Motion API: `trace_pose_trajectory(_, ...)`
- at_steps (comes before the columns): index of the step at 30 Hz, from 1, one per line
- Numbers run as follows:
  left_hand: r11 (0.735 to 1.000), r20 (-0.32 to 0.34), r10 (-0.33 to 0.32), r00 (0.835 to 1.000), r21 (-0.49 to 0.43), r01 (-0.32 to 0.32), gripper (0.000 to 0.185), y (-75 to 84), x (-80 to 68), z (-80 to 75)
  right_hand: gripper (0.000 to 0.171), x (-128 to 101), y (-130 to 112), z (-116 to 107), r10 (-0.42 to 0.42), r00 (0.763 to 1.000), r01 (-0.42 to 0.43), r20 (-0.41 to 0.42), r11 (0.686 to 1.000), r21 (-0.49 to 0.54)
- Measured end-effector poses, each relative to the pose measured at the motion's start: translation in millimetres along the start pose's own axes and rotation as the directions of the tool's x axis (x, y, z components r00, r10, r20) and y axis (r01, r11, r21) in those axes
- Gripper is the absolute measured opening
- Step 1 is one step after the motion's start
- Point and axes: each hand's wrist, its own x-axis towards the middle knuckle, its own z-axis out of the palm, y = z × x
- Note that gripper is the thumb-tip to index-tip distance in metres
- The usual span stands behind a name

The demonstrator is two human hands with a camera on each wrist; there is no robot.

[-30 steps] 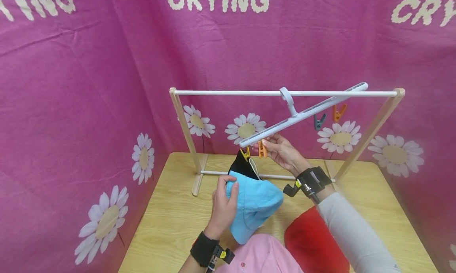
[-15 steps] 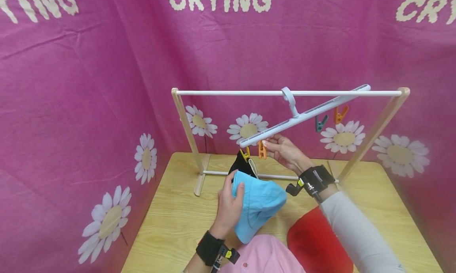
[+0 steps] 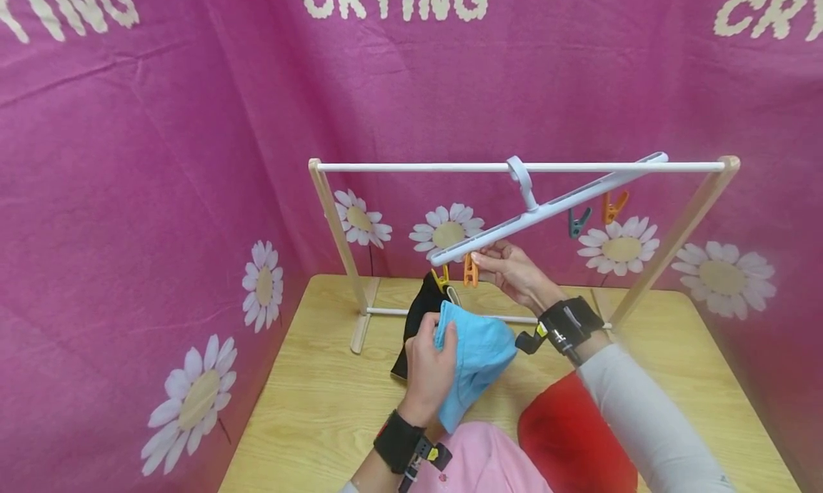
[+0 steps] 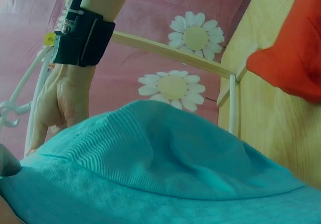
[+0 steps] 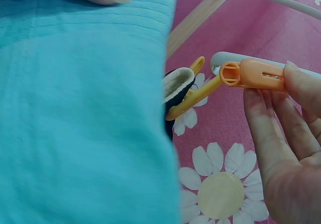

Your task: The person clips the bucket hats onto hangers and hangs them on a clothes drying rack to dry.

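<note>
My left hand (image 3: 429, 368) grips the brim of a light-blue bucket hat (image 3: 481, 343), thumb on the near side. In the left wrist view the hat's crown (image 4: 165, 153) fills the lower half. My right hand (image 3: 517, 277) pinches an orange clothespin (image 5: 261, 75) at the lower left end of a pale clothes hanger (image 3: 546, 211). Close by, a yellow clothespin (image 3: 441, 275) holds a black cloth item (image 3: 421, 318) with a cream lining, partly hidden behind the hat. The hat's raised brim edge is below the orange clothespin, apart from it.
The hanger hangs tilted from the white rod (image 3: 411, 168) of a wooden-legged rack. A grey clothespin (image 3: 579, 222) and another orange clothespin (image 3: 615, 207) hang at its right. Pink cloth (image 3: 485, 457) and a red cloth item (image 3: 575, 429) lie at the table's (image 3: 302, 407) front.
My left hand has moved right and up with the blue hat, bringing its brim nearer the orange clothespin. More of the black item shows. My right hand stays on the clothespin.
</note>
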Motion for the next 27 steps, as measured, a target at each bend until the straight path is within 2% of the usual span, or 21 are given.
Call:
trace_pose_trajectory(4,1.000,-0.035,0.014,0.999,0.027,-0.013,0.010,0.8,5.2,7.6,0.011,-1,1,-1,0.000,1.000,0.000,-0.003,1.000,0.016)
trace_pose_trajectory(16,0.997,-0.022,-0.033,0.999,0.066,0.034,0.008,6.7,14.0,21.9,0.012,-2,3,-6,-0.015,0.999,0.016,-0.031,0.999,0.037)
trace_pose_trajectory(27,0.992,-0.053,0.038,0.998,0.125,-0.031,0.010,4.0,25.2,34.3,0.020,-3,4,-4,-0.026,0.999,0.028,-0.022,0.996,0.088)
